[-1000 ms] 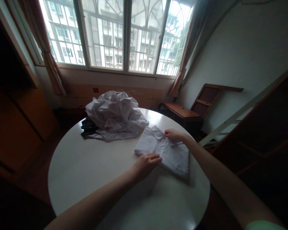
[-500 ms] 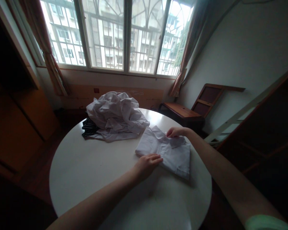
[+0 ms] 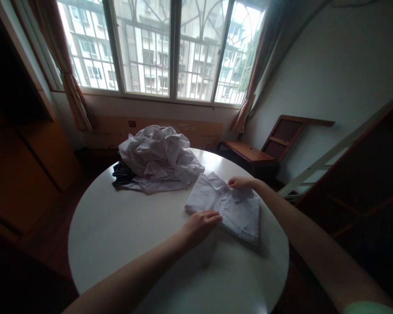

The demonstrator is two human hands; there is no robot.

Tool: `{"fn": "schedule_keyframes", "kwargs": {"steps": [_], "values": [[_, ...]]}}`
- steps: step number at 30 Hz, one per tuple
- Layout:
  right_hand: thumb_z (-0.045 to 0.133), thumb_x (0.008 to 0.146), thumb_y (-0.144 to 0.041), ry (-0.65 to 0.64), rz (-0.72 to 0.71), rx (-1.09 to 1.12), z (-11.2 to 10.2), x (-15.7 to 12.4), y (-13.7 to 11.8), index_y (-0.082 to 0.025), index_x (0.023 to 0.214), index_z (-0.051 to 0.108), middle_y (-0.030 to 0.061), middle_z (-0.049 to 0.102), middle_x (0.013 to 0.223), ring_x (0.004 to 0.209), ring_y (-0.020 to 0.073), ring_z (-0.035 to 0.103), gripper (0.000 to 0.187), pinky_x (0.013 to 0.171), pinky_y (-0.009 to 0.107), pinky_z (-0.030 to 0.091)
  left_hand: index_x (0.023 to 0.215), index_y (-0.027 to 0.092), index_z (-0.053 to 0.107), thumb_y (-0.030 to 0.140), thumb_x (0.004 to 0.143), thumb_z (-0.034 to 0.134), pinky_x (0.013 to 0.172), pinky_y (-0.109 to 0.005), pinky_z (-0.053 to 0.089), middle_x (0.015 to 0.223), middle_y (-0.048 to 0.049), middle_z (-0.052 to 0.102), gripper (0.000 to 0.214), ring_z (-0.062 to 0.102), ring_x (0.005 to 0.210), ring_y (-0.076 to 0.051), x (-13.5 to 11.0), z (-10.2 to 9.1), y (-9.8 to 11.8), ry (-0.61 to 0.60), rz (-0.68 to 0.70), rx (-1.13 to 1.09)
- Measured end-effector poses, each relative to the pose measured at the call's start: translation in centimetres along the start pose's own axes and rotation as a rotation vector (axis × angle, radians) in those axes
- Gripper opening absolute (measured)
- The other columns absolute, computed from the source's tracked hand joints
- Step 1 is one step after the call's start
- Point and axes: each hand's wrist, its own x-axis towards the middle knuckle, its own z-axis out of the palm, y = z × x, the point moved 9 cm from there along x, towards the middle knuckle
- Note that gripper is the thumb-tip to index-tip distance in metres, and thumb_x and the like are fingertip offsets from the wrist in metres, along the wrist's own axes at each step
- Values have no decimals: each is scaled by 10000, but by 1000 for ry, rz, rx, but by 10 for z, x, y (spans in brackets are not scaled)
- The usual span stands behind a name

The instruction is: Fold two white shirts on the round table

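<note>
A white collared shirt (image 3: 234, 213) lies folded into a flat rectangle on the right part of the round white table (image 3: 118, 235). Its collar faces the window side, and a button strip runs down its middle. My left hand (image 3: 201, 224) rests on the shirt's near edge, fingers stretched out over the cloth. At the collar, my right hand (image 3: 240, 182) has its fingers bent together in a pinch on the fabric. The fingertips are partly hidden there.
A crumpled heap of white clothes (image 3: 157, 152) sits at the table's far left, with a dark striped cloth (image 3: 122, 173) beneath its edge. Beyond the table stand a wooden chair (image 3: 249, 150) and a barred window (image 3: 147, 52). Wooden cabinets (image 3: 22, 174) stand on the left.
Almost nothing differs. My right hand has shifted very slightly at the collar; the left hand and the shirt stay in place.
</note>
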Motion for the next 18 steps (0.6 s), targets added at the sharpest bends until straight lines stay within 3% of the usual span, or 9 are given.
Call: {"fn": "schedule_keyframes", "kwargs": {"steps": [8, 18], "values": [[474, 685, -115, 43, -6, -219, -11, 1, -10, -117, 708, 677, 32, 624, 637, 603, 128, 517, 204, 560, 207, 356, 1028, 192, 573, 131, 847, 425, 770, -253, 498, 1055, -55, 625, 242, 610, 908, -145, 1, 1, 0, -14, -23, 23], [451, 711, -119, 26, -17, -393, -5, 6, -17, -64, 827, 697, 97, 663, 757, 638, 142, 532, 277, 559, 218, 351, 1018, 187, 578, 136, 853, 419, 767, -248, 496, 1039, -54, 630, 234, 607, 909, -143, 2, 1, 1, -20, -10, 22]]}}
